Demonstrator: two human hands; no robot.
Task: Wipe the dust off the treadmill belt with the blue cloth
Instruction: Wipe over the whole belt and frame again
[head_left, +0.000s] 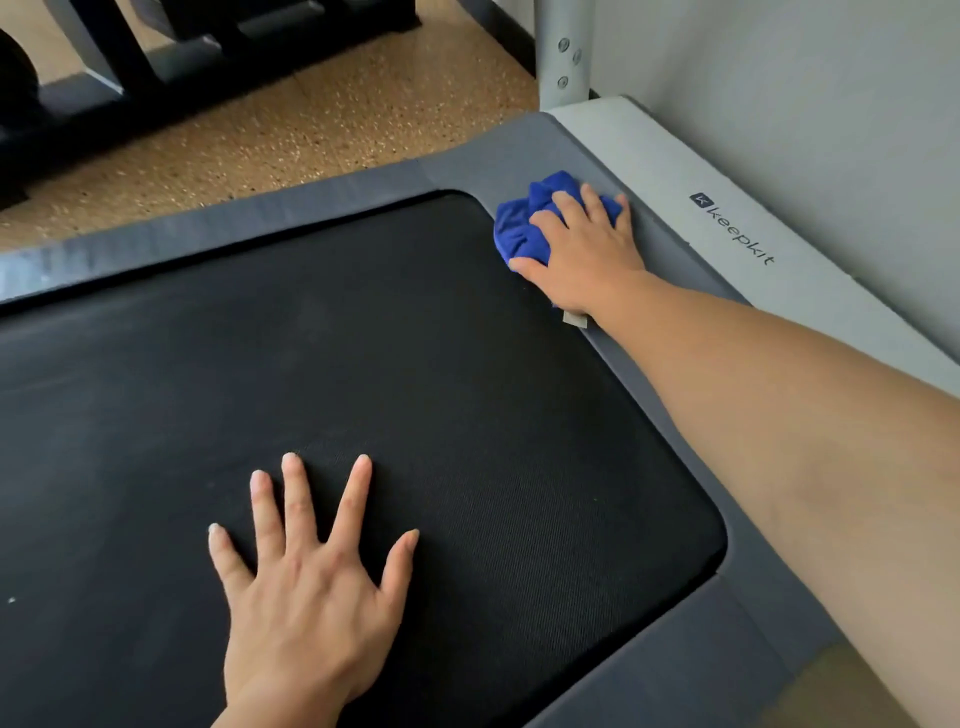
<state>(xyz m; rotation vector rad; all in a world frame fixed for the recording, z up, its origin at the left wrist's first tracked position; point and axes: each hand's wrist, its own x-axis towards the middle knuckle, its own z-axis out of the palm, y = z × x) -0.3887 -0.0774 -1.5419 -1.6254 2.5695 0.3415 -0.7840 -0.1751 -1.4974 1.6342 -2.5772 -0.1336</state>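
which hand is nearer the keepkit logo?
Right. The right hand presses the blue cloth on the grey frame just beside the keepkit logo. The left hand lies flat on the belt, far from it.

Bunched blue cloth (540, 218) at belt (363, 364) corner

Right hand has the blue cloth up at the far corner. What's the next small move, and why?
Probably draw the right hand and the bunched blue cloth toward you onto the black belt. The cloth sits mostly on the grey side rail at the belt's corner, and the left hand lies flat on the belt, bracing.
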